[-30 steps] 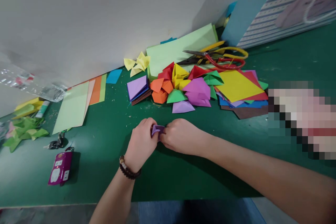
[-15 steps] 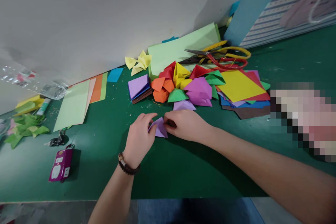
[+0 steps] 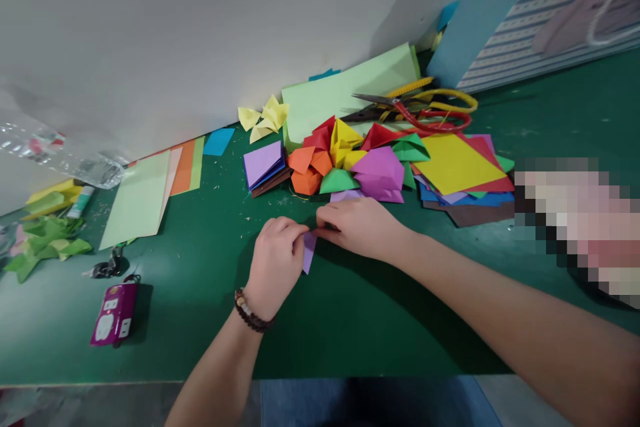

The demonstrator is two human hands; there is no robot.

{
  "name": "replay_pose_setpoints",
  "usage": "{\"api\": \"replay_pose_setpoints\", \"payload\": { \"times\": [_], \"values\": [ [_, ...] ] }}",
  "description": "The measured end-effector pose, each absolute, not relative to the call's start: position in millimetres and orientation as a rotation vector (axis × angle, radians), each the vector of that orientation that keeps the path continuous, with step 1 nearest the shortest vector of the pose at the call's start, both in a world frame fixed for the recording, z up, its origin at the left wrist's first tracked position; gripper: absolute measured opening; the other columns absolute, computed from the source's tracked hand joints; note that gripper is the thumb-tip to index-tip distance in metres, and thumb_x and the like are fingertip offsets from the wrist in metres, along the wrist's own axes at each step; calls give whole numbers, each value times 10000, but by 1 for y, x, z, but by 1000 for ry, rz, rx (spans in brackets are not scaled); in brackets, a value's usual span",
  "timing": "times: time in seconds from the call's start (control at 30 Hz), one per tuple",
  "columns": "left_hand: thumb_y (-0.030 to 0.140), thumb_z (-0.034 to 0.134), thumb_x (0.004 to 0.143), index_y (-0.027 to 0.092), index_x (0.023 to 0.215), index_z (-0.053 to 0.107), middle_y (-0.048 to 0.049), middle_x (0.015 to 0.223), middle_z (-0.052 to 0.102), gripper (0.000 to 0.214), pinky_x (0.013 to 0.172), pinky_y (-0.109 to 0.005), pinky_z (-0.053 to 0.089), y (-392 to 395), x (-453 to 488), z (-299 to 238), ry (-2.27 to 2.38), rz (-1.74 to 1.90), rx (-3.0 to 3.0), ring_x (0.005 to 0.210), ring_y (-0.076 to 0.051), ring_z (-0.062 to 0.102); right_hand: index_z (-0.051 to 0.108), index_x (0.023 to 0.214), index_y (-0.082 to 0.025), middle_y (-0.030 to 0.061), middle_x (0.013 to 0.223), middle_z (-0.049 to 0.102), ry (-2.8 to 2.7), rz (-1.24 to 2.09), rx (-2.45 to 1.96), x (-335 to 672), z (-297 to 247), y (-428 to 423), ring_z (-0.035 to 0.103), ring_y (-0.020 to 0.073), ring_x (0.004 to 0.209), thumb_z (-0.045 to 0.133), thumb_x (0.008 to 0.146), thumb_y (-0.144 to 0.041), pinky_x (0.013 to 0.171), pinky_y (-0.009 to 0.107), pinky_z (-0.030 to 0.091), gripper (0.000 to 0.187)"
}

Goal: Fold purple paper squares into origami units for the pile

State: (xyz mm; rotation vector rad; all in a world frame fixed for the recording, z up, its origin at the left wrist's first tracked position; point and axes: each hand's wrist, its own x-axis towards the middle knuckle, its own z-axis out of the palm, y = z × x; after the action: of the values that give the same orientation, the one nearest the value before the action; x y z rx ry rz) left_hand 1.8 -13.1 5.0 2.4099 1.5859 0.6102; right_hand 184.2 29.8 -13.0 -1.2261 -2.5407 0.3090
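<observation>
A small piece of folded purple paper (image 3: pixel 309 253) is held just above the green table (image 3: pixel 380 327). My left hand (image 3: pixel 279 250) pinches it between thumb and fingers and covers part of it. My right hand (image 3: pixel 357 227) has its thumb and fingertips closed at the paper's upper corner. Right behind the hands lie folded paper pieces: an orange one (image 3: pixel 307 173), a magenta one (image 3: pixel 380 175), a yellow one (image 3: pixel 344 141) and a green one (image 3: pixel 339 181). Another purple piece (image 3: pixel 345 195) is partly hidden behind my right hand.
To the right are stacked coloured sheets (image 3: pixel 457 163) and a pixelated object (image 3: pixel 585 227). Scissors (image 3: pixel 425 110) lie behind, and a purple-and-brown paper stack (image 3: pixel 264 165) sits further left. On the left are pale green sheets (image 3: pixel 137 203), a plastic bottle (image 3: pixel 75 157) and a magenta box (image 3: pixel 115 312).
My left hand has moved slightly right, and its fingers have closed on the purple paper. The paper now stands more upright, with less of it showing. My right hand has shifted slightly.
</observation>
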Motion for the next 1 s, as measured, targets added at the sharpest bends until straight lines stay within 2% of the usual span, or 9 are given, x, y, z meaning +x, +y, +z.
{"api": "replay_pose_setpoints", "payload": {
  "times": [0.2,0.4,0.57,0.73,0.87,1.0],
  "values": [
    [52,526,849,164,872,665,-41,869,642,179,793,-338,497,-13,4,0,1604,626,2392,856,-187,579,613,836,-152,39,722,665,-2685,219,-1046,180,-17,26,576,155,619,511,906,-214,523,292,172,139],
    [-22,516,779,152,848,662,-44,863,640,238,773,-332,491,-12,3,1,1610,616,2351,841,-188,574,614,953,-140,46,768,673,-2758,295,-878,174,-18,20,594,157,645,485,912,-174,541,294,217,140],
    [-58,498,753,154,854,672,-45,867,645,292,778,-330,493,-13,4,1,1611,621,2325,852,-189,577,603,992,-155,50,818,690,-2801,356,-788,170,-17,15,616,162,674,482,923,-206,558,288,265,148],
    [0,537,803,168,858,668,-41,868,643,220,783,-336,497,-13,4,-1,1606,647,2318,850,-186,575,605,991,-138,67,828,699,-2804,330,-761,166,-20,8,619,167,652,493,926,-268,532,287,253,183],
    [34,538,833,170,870,661,-42,870,639,187,787,-341,494,-14,4,0,1601,634,2329,855,-190,572,636,948,-153,63,783,706,-2797,400,-807,165,-17,7,616,170,645,591,882,-329,529,276,240,193],
    [20,537,823,165,864,651,-43,876,636,189,783,-342,489,-14,4,1,1589,595,2352,857,-194,568,627,748,-183,17,681,672,-2637,600,-913,174,-10,16,582,148,611,676,800,-459,530,259,242,285]
  ]
}}
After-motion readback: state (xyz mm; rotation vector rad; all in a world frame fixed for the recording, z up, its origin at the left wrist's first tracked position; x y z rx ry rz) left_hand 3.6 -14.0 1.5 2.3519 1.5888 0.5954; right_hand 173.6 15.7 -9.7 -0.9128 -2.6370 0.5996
